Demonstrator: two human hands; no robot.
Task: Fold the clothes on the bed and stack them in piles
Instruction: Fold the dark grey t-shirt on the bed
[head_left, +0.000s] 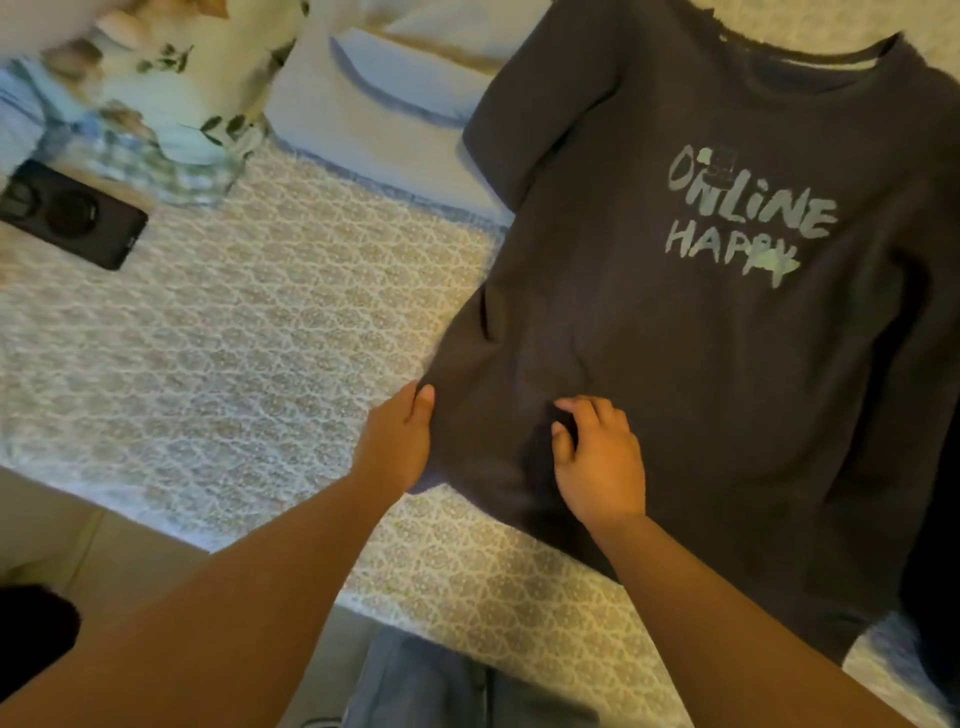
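The dark shirt (675, 322) lies flat on the bed (249, 322), unfolded. Left hand (397, 441) grips its hem corner; right hand (597, 457) seems to pinch fabric beside it. No piles visible.

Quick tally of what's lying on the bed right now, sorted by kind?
Dark T-shirt, spread flat, both hands on its hem: 1
Light folded garment: 1
Floral and checked cloth pile, piece count unclear: 1
Black phone: 1
Total: 4
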